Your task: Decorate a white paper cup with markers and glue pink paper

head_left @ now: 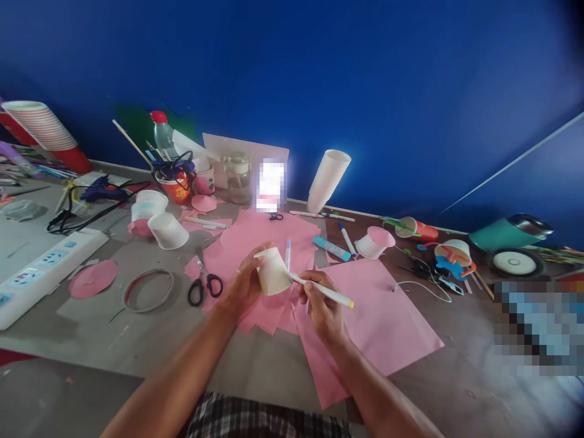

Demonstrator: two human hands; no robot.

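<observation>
My left hand (246,285) is closed around a white paper cup (274,274), which is tilted on its side above pink paper. Pale yellow colour shows on part of the cup's wall. In my right hand (322,304) is a white marker (326,289) with a yellow end, its tip at the right side of the cup. Under both hands lie overlapping pink paper sheets (378,316). Black-handled scissors (204,288) rest left of my left hand. Beyond the cup, a capped marker (288,252) lies on the pink paper, and a blue glue stick (331,248) is to its right.
At left are a tape roll (148,291), a power strip (50,258) and white paper cups (168,231). A stack of cups (328,180) leans against the blue wall, near a glass jar (238,177). A teal flask (511,234) lies at right.
</observation>
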